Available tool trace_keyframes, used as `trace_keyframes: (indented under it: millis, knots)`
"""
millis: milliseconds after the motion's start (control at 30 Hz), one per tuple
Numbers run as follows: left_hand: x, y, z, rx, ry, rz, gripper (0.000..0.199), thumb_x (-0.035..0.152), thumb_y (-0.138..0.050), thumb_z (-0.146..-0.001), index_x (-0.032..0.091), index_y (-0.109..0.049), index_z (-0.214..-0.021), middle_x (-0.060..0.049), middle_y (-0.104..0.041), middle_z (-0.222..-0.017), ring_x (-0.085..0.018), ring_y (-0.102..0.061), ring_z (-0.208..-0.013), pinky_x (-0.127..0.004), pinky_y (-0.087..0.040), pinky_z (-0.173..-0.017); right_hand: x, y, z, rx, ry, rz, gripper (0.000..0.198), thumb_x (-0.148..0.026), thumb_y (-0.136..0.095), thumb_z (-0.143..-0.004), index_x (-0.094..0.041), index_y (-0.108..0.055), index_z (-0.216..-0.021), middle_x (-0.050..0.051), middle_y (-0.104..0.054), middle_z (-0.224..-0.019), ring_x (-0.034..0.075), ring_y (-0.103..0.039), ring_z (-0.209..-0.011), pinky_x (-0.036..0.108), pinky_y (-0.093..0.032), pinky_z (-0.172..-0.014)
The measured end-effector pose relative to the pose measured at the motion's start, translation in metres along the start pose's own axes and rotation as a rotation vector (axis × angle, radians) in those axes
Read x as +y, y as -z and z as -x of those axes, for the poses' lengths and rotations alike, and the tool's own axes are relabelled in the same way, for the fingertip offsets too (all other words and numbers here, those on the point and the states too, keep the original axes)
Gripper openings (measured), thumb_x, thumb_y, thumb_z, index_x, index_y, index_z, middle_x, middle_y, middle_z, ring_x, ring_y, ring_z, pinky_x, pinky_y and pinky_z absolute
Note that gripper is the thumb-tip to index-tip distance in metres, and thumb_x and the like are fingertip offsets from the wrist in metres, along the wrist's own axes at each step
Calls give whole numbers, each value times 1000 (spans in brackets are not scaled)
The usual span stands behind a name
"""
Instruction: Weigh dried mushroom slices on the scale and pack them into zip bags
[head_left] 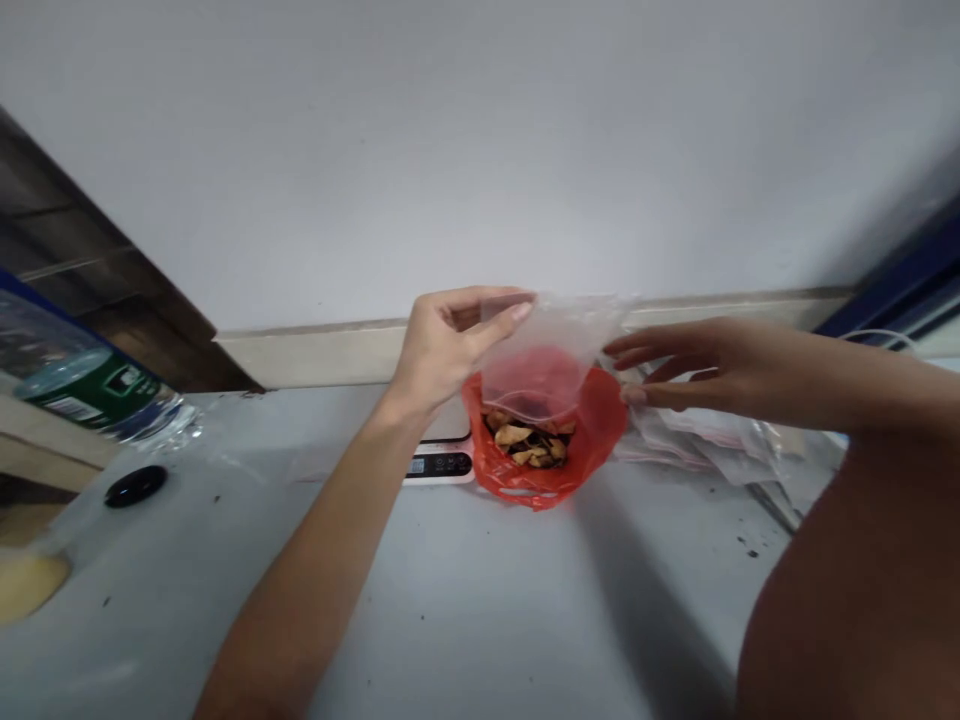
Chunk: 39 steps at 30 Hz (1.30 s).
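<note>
My left hand (pixel 454 340) pinches the edge of a clear zip bag (pixel 536 350) between thumb and fingers. The bag hangs over a red plastic bag (pixel 596 420), whose open mouth shows dried, brownish-yellow slices (pixel 529 440). To the right, my right hand (pixel 675 365) has its fingers stretched out and its thumb apart, close to the zip bag's right edge. Under that hand lies a pile of clear plastic bags (pixel 697 440). A white kitchen scale (pixel 439 465) with a black display strip sits left of the red bag, partly hidden by my left forearm.
On the left, a large clear bottle with a green label (pixel 112 390) appears tilted in view. A black oval object (pixel 136 486) lies before it, and a yellowish round thing (pixel 30 585) is at the left edge. Behind the grey table (pixel 450 620) rises a pale wall (pixel 480 150).
</note>
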<state>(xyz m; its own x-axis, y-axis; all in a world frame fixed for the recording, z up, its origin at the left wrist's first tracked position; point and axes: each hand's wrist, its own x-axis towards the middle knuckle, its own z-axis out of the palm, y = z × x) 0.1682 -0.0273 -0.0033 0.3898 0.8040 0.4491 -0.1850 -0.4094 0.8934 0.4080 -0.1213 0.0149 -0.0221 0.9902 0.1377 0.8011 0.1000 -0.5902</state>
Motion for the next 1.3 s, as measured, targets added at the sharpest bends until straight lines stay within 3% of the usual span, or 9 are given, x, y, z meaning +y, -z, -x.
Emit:
trace_keyframes:
  millis: [100,233,467,533,667,800,1000,1167,1300]
  knots:
    - [-4,1,-1,-16,-36,58,17,28,-89,-75,19,-82,-87,-6,-83,-100,-23,-76,-102,-35,-59,-95,-13,-7,-11,-162,-92,42,48,-64,-67,-61,-25,-75,-88,14,-81,-96,32,-74,-81,46,-60,-72]
    - [-7,8,3,-3,-23,87,20,26,-88,-76,17,-74,-86,-5,-81,-97,-23,-77,-103,-37,-57,-99,-30,-18,-23,-182,-93,118,39,-64,-57,-61,-27,-64,-67,10,-70,-67,29,-66,-67,47,-55,-69]
    - [7,49,15,-86,18,-167,36,39,-86,-78,21,-69,-105,4,-72,-74,-15,-74,-74,-29,-59,-78,-48,-22,-24,47,-48,22,42,-63,-57,-71,-24,-68,-80,7,-69,-73,24,-61,-67,39,-47,-60]
    - [11,62,17,-127,1,-232,35,50,-81,-83,18,-74,-94,0,-72,-73,-16,-72,-73,-30,-59,-77,-51,-26,-24,50,39,-75,42,-64,-62,-75,-23,-67,-82,4,-66,-69,21,-59,-63,35,-45,-55]
    - [13,87,18,3,99,-191,36,53,-86,-76,18,-80,-79,-7,-76,-82,-21,-73,-80,-33,-60,-76,-58,-43,-33,102,110,-309,46,-64,-78,-69,-22,-65,-84,1,-63,-66,17,-59,-60,31,-46,-52]
    - [9,111,17,24,209,-157,32,50,-89,-72,21,-82,-85,-5,-75,-78,-21,-72,-77,-33,-58,-71,-70,-68,-44,258,109,-438,43,-60,-84,-68,-22,-65,-81,0,-64,-64,18,-63,-62,31,-51,-55]
    - [0,166,21,31,233,-210,38,58,-86,-74,21,-82,-79,-8,-76,-82,-20,-69,-78,-34,-58,-77,-102,-103,-59,113,146,-530,38,-51,-87,-67,-20,-71,-81,3,-72,-76,19,-66,-69,33,-55,-62]
    - [-6,230,39,200,557,-468,30,50,-87,-70,22,-78,-75,-7,-75,-75,-22,-71,-74,-32,-57,-74,-146,-151,-77,298,390,-236,21,-32,-65,-93,-20,-77,-106,5,-72,-87,17,-65,-73,31,-53,-66]
    - [-13,256,62,214,838,-458,41,60,-84,-66,22,-69,-69,-7,-71,-62,-26,-71,-59,-36,-57,-62,-182,-210,-79,-36,611,356,32,-14,-52,-99,-19,-74,-121,13,-74,-109,22,-69,-85,30,-45,-61]
